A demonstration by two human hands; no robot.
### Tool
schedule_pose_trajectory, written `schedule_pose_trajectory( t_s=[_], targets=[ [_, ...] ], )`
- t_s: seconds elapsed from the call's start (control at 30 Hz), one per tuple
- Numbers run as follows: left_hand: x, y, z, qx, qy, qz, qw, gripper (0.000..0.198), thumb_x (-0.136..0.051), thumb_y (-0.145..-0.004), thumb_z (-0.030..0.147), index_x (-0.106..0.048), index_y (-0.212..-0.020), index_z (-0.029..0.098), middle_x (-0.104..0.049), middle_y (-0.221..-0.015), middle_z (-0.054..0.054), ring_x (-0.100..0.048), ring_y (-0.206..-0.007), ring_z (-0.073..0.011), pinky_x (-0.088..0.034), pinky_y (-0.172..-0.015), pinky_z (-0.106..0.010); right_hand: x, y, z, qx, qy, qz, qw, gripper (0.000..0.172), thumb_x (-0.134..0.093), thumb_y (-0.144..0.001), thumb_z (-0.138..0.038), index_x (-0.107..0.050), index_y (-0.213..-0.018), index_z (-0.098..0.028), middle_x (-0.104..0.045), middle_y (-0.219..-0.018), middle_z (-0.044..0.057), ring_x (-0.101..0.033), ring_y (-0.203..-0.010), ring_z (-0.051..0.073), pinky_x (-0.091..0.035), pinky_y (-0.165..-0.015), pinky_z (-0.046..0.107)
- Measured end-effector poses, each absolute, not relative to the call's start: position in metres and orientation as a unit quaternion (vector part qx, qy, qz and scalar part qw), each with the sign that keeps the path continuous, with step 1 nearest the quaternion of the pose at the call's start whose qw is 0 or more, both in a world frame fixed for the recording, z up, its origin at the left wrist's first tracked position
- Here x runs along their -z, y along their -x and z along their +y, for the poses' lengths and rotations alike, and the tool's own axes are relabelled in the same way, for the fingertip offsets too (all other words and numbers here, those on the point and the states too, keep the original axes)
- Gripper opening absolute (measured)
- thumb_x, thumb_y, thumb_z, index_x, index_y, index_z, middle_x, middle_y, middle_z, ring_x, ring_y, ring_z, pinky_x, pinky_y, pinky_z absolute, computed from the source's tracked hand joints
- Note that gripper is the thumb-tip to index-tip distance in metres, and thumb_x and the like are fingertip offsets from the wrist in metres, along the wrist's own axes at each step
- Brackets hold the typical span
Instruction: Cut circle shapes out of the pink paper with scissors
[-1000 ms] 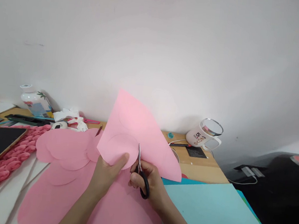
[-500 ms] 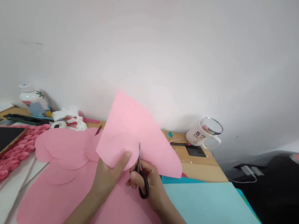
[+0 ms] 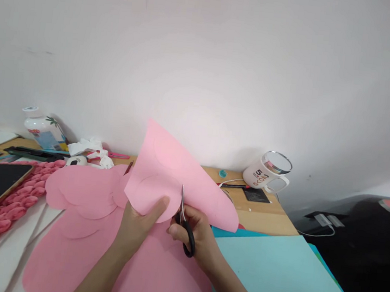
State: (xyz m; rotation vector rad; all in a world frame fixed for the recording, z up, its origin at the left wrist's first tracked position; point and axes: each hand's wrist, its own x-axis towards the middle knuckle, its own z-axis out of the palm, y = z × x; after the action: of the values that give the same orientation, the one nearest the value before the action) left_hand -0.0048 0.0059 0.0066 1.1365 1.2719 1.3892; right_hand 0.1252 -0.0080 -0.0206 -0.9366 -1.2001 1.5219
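On the white mug (image 3: 252,176) a bold "5" can be read, with what looks like "20" near it; the characters beside these are unclear. The black card (image 3: 255,196) by the mug carries small pale lines of print, too fine to read. Red lettering on the white bottle (image 3: 37,124) is likewise illegible.

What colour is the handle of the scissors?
Black: the handle shows best in the head view.
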Motion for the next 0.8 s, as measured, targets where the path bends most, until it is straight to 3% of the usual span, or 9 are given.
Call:
schedule_pose_trajectory(
  t_s=[0.3,0.53,0.8],
  targets=[
    [-0.0079,0.0060,0.0057,-0.555,-0.465,0.516,0.458,0.044,-0.068,-0.065,0.036,-0.061,-0.101,0.013,-0.070,-0.096,-0.011,-0.063,-0.092,-0.0253,-0.053,-0.075,-0.033,0.0232,-0.1261,-0.0063,-0.621,0.375,-0.495,0.478,0.030,-0.076,-0.060,-0.029,-0.049,-0.064,-0.015,-0.040,-0.057,-0.006,-0.029,-0.052,0.007,-0.021,-0.047,0.022],
    [-0.0121,0.0050,0.0047,-0.559,-0.453,0.526,0.453,0.032,-0.068,-0.062,0.036,-0.064,-0.085,0.014,-0.071,-0.087,-0.009,-0.065,-0.084,-0.0242,-0.054,-0.069,-0.031,0.0253,-0.1255,-0.0063,-0.625,0.364,-0.499,0.476,0.029,-0.074,-0.062,-0.032,-0.051,-0.064,-0.016,-0.040,-0.055,-0.006,-0.029,-0.051,0.008,-0.021,-0.047,0.022],
    [-0.0146,0.0058,0.0046,-0.544,-0.474,0.532,0.443,0.031,-0.065,-0.065,0.037,-0.063,-0.086,0.014,-0.071,-0.087,-0.009,-0.064,-0.085,-0.0252,-0.053,-0.070,-0.034,0.0200,-0.1253,-0.0072,-0.624,0.384,-0.495,0.468,0.028,-0.073,-0.061,-0.035,-0.054,-0.066,-0.016,-0.042,-0.054,-0.006,-0.032,-0.050,0.008,-0.026,-0.046,0.022]
  ],
)
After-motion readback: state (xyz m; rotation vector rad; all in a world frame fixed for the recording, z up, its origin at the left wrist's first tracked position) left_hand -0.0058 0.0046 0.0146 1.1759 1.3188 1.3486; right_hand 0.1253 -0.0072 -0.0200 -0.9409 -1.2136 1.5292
